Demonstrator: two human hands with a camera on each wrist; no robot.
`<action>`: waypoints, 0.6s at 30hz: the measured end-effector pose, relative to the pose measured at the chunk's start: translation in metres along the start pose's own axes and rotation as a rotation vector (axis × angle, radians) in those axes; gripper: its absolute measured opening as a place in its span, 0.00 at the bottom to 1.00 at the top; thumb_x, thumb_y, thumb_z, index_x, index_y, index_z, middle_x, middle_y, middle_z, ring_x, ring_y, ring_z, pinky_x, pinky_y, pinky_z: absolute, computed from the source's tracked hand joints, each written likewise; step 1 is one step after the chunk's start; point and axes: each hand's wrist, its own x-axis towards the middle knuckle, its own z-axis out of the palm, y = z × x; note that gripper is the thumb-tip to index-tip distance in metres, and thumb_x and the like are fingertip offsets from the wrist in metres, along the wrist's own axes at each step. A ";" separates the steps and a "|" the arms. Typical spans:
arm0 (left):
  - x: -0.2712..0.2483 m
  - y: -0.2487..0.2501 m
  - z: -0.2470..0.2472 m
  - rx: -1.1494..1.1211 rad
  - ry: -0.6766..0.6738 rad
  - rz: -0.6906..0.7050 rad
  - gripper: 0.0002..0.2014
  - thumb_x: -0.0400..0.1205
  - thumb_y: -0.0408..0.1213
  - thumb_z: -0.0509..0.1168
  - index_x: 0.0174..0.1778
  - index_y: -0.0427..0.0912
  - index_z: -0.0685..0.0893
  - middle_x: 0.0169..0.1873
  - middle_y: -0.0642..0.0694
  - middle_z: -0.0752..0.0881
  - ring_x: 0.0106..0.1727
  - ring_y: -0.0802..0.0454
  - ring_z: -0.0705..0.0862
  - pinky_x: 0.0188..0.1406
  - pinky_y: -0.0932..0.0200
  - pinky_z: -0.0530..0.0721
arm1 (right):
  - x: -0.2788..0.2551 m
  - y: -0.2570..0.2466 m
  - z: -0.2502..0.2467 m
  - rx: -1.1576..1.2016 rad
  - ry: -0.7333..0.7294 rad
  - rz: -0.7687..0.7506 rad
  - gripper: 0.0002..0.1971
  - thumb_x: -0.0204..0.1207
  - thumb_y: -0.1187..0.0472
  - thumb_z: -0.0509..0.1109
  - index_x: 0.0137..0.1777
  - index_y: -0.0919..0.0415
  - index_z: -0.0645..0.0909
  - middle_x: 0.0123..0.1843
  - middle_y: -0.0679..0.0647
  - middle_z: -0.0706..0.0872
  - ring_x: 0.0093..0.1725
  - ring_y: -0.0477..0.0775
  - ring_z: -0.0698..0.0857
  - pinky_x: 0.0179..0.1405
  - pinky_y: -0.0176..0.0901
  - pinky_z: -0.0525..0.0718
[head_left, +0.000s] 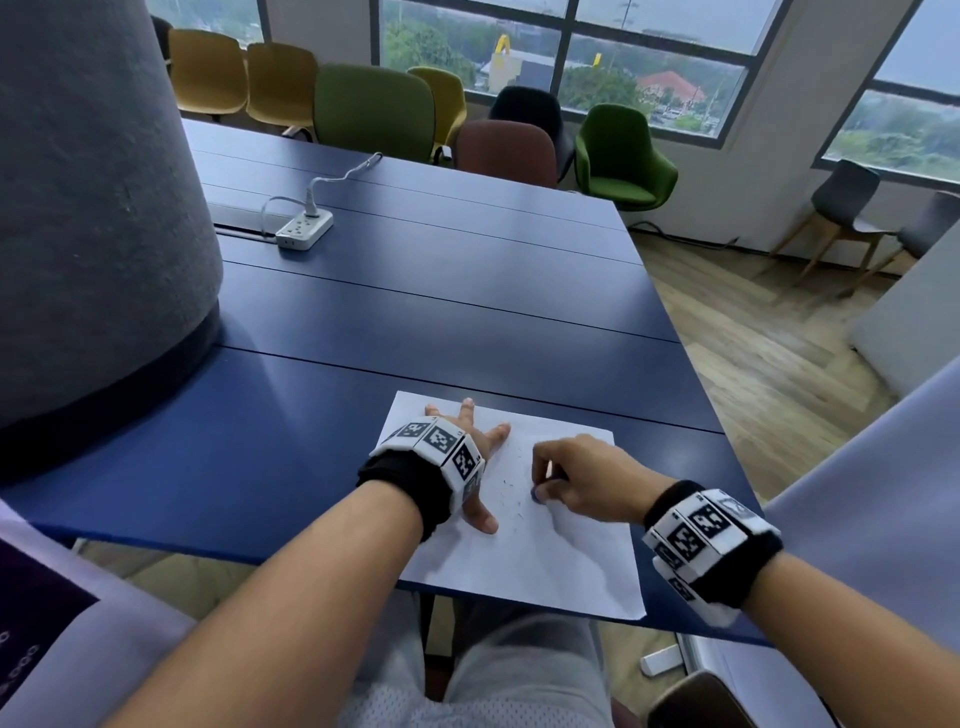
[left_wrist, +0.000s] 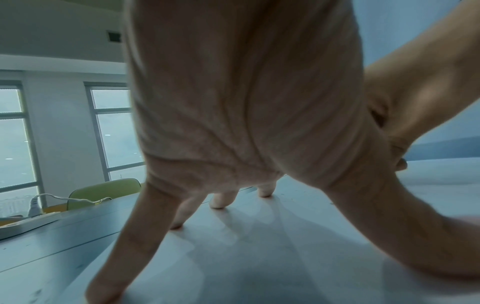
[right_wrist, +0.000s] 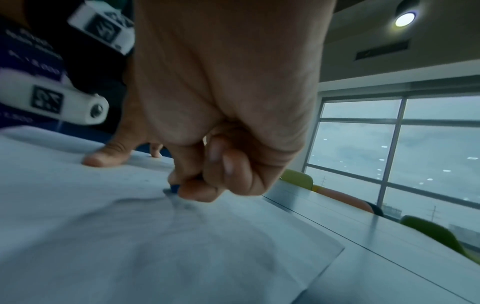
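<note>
Right hand (head_left: 582, 478) fingers pinch blue stub (head_left: 537, 494), tip down on paper (head_left: 545, 566); left hand (head_left: 485, 441) splayed.

The blue table (head_left: 467, 312) bears a white paper sheet (head_left: 545, 561) and a power strip (head_left: 304, 228).

We see a long blue table (head_left: 467, 291) beside a grey felt pillar (head_left: 93, 208), yellow, green, brown and black chairs (head_left: 374, 109) under big windows (head_left: 649, 47), wood-plank floor (head_left: 753, 364), white power strip (head_left: 304, 228), lit ceiling lamp (right_wrist: 405, 19).
</note>
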 end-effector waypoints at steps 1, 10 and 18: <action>0.000 0.000 0.000 -0.002 0.000 0.000 0.67 0.60 0.67 0.79 0.83 0.66 0.36 0.84 0.44 0.31 0.82 0.22 0.40 0.75 0.22 0.61 | 0.002 0.002 0.000 0.009 0.036 0.019 0.04 0.74 0.55 0.74 0.42 0.51 0.80 0.37 0.44 0.83 0.39 0.46 0.80 0.44 0.42 0.80; -0.002 0.001 -0.002 0.012 -0.004 0.001 0.67 0.62 0.66 0.79 0.83 0.65 0.35 0.84 0.42 0.31 0.82 0.22 0.41 0.75 0.23 0.62 | 0.005 0.000 -0.007 0.050 -0.126 0.009 0.06 0.72 0.54 0.75 0.39 0.48 0.80 0.32 0.43 0.84 0.35 0.46 0.82 0.42 0.45 0.84; 0.001 0.001 0.000 0.010 -0.004 0.001 0.67 0.60 0.67 0.79 0.83 0.66 0.35 0.84 0.42 0.31 0.82 0.21 0.41 0.74 0.23 0.63 | 0.007 -0.004 -0.001 0.053 -0.149 -0.025 0.06 0.73 0.56 0.75 0.40 0.53 0.79 0.32 0.44 0.83 0.32 0.44 0.80 0.35 0.38 0.78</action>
